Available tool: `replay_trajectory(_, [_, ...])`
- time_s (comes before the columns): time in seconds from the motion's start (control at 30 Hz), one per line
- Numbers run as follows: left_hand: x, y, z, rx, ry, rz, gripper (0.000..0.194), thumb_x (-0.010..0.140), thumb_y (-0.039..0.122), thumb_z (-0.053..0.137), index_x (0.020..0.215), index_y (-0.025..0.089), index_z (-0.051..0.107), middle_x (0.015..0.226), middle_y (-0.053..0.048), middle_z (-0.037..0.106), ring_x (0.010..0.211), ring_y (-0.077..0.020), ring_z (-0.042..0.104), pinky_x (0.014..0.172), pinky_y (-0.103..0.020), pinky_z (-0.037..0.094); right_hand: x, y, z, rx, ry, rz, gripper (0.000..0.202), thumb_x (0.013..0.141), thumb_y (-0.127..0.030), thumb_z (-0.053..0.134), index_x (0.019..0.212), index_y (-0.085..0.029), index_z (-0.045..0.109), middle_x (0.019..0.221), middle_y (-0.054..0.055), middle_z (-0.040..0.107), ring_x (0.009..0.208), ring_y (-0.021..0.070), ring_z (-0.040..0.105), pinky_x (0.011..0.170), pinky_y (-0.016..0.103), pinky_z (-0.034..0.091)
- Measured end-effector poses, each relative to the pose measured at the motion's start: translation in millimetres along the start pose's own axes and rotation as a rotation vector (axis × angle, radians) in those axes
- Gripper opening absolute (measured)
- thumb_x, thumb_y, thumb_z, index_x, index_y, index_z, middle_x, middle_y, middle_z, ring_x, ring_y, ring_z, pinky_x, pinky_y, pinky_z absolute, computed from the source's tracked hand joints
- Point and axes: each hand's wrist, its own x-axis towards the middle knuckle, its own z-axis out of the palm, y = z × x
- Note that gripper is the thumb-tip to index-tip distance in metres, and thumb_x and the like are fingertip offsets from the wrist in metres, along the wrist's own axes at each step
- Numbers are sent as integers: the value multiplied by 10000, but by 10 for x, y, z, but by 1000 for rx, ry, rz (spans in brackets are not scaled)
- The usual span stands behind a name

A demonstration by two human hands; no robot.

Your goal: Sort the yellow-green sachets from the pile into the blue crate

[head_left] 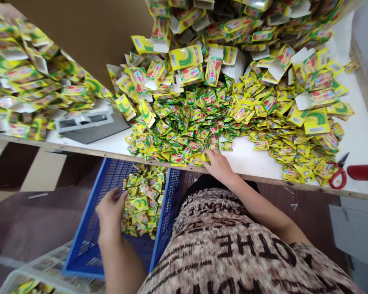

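My left hand (pixel 111 206) is above the blue basket (pixel 88 228), its thumb and fingers apart with nothing visible between them. Under and beside it, the basket holds a heap of small filled yellow boxes (pixel 144 204). At the table's front edge, my right hand (pixel 218 164) touches the near side of a pile of small green and yellow candy packets (pixel 190 122). Its fingers are bent and somewhat apart against the packets; no packet is clearly gripped. More yellow packets (pixel 291 143) spread to the right.
Open-ended yellow boxes (pixel 187 57) are heaped behind the packets, with more boxes (pixel 24 77) at left. A brown cardboard panel (pixel 86 32) stands between. A grey-framed holder (pixel 88 122), red-handled scissors (pixel 337 173) and a red handle (pixel 363 172) lie on the table. A white basket (pixel 39 261) stands below left.
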Motion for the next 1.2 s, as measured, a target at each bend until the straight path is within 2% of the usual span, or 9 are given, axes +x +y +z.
replay_trajectory(0.1, [-183, 709, 262, -312, -150, 69, 310, 716, 413, 686, 920, 179, 695, 848, -44, 738, 790, -228, 696, 779, -364, 567, -57, 223, -127, 265, 103, 133, 275, 797, -231, 591, 1072, -219, 591, 960, 48, 652, 769, 180, 604, 750, 331, 499])
replay_trajectory(0.2, [-363, 1596, 667, -482, -405, 386, 247, 800, 378, 659, 954, 195, 717, 920, -45, 745, 839, -193, 697, 831, -328, 562, -138, 464, -231, 649, 242, 280, 332, 695, -343, 689, 984, -212, 593, 918, 29, 659, 769, 175, 606, 685, 306, 519])
replay_trajectory(0.37, [-552, 2503, 1395, -271, -603, 787, 192, 851, 141, 560, 950, 175, 721, 957, -79, 739, 916, -191, 680, 885, -316, 529, -245, 549, -145, 732, 306, 443, 351, 608, -451, 760, 729, -211, 535, 653, -25, 591, 612, 145, 557, 589, 268, 465])
replay_trajectory(0.6, [-544, 2688, 1700, -27, -696, 682, 157, 806, 160, 620, 936, 133, 704, 840, -79, 717, 810, -189, 657, 791, -290, 501, -355, 439, -114, 30, 143, 420, 193, 787, -351, 648, 693, -218, 543, 642, -11, 583, 618, 150, 518, 573, 252, 327])
replay_trajectory(0.8, [-534, 2681, 1751, -327, -904, 596, 140, 669, 157, 709, 801, 156, 662, 666, 10, 638, 618, -127, 560, 607, -235, 438, -395, 521, -105, 141, 245, 338, 171, 816, -330, 609, 717, -212, 534, 686, 1, 579, 659, 162, 532, 632, 272, 420])
replay_trajectory(0.97, [-687, 2802, 1832, -746, -933, 410, 96, 641, 157, 690, 717, 149, 630, 666, 8, 640, 639, -117, 591, 662, -246, 479, -447, 652, -213, 510, 288, 298, 344, 778, -402, 652, 1044, -200, 573, 968, 52, 656, 813, 194, 633, 724, 339, 531])
replay_trajectory(1.03, [-758, 2914, 1868, -807, -953, 378, 128, 621, 175, 721, 712, 145, 636, 668, 0, 649, 639, -124, 605, 677, -265, 498, -473, 734, -329, 642, 185, 332, 357, 780, -405, 652, 1072, -214, 578, 889, 20, 665, 711, 182, 642, 635, 320, 537])
replay_trajectory(1.13, [-698, 3215, 1888, -808, -977, 457, 140, 676, 242, 721, 756, 141, 665, 693, -21, 671, 650, -145, 625, 685, -295, 518, -542, 878, -522, 529, 264, 304, 269, 796, -362, 649, 1017, -219, 594, 823, 9, 675, 693, 185, 643, 651, 315, 525])
replay_trajectory(1.2, [-473, 3525, 1871, -785, -825, 574, 148, 749, 277, 681, 812, 143, 680, 752, -38, 690, 702, -159, 640, 725, -311, 523, -622, 946, -610, 317, 338, 215, 155, 839, -334, 614, 940, -216, 609, 829, 30, 686, 752, 196, 644, 717, 319, 507])
